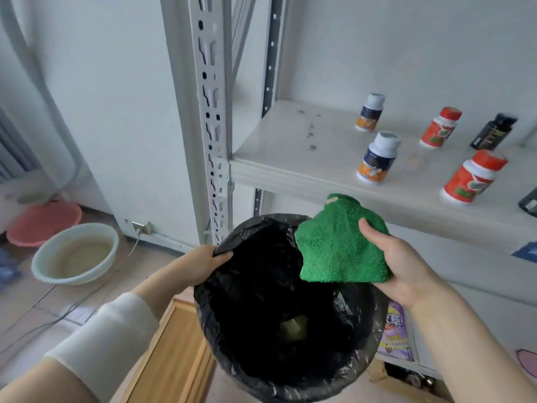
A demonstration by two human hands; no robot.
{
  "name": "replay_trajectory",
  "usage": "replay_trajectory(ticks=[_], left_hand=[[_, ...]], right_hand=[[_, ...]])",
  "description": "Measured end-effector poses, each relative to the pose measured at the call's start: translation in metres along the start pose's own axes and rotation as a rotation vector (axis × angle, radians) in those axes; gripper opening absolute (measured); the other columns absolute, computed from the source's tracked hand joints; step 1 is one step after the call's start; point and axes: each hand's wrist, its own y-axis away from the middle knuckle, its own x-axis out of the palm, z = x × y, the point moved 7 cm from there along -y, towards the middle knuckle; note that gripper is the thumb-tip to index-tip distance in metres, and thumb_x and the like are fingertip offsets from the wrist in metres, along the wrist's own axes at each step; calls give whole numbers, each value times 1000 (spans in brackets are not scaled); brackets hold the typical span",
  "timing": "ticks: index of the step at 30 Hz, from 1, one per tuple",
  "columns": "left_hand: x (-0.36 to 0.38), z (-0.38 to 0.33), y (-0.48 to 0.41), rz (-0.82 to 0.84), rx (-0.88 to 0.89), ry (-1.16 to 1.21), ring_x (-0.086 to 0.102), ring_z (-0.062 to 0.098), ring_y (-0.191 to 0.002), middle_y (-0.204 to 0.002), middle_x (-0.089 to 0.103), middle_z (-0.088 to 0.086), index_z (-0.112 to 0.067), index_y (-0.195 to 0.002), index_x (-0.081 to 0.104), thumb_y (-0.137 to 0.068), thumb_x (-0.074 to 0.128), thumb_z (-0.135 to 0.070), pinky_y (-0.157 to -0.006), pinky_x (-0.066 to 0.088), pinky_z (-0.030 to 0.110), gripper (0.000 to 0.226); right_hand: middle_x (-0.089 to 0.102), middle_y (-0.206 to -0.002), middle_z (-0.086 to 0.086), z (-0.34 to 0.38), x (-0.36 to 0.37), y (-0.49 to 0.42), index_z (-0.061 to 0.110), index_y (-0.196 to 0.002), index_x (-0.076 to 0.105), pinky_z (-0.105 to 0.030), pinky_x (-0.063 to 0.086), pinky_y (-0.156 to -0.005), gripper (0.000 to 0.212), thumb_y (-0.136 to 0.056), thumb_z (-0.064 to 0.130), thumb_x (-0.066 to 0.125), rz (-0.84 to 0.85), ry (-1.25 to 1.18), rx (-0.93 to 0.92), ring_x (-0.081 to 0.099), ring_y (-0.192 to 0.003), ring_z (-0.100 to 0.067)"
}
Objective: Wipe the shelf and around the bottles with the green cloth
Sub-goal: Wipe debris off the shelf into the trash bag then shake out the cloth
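The right hand (406, 266) holds the green cloth (337, 242) folded into a thick pad, with the thumb pressed on top of it and the fingers closed underneath. The cloth is above the right side of a bin with a black bag (279, 301), just below the front edge of the shelf (290, 146). The left hand (200, 263) grips the left rim of the bag, fingers closed on the plastic. Something yellowish lies at the bottom of the bin (it is too dark to tell what it is).

On the shelf stand 5 bottles that are fully in view: 2 white-capped bottles (377, 158) with blue and orange labels, 2 red bottles (472, 177) and 1 black bottle (492, 132) at the back right. All are upright and apart from each other. Dark specks (311, 132) lie on the shelf surface to the left of the bottles. On the floor at the left is a pale basin (75, 254) with cloudy water, and a pink basin (43, 222) behind it.
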Motion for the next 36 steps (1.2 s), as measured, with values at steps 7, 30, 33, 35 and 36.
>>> replay_trajectory(ticks=[7,30,33,35,36], left_hand=[[-11,-25,-42,1,-25,30,56,24,-96,-104,63,9,-6,-114,60,-95,42,-37,-80,37,27,40],[-58,-68,-104,26,81,98,49,22,-118,-129,55,4,-13,-129,48,-93,46,-36,-97,36,27,43],[-58,-68,-104,33,92,116,47,21,-122,-133,52,2,-15,-132,46,-93,46,-35,-100,32,26,44],[-59,-68,-104,21,103,115,46,20,-122,-133,52,1,-16,-133,46,-93,46,-35,-98,31,24,44],[-59,-68,-104,16,109,116,46,19,-122,-133,52,-1,-16,-133,46,-93,46,-35,-97,31,24,44]], right_hand=[[76,-89,-4,51,27,-40,17,-79,77,-33,59,-62,27,-71,28,53,148,-29,-58,72,-81,-17],[51,-137,-9,158,55,-101,17,-134,46,-42,55,-82,50,-94,44,32,48,-110,-359,61,-113,-24],[49,-138,-11,170,53,-105,18,-133,47,-46,51,-89,47,-95,40,31,77,-167,-401,58,-117,-27],[56,-131,-10,175,51,-109,19,-131,49,-47,53,-86,44,-95,38,31,56,-189,-406,62,-111,-27],[59,-127,-8,177,46,-112,19,-130,51,-47,54,-83,43,-96,37,32,9,-190,-407,65,-107,-26]])
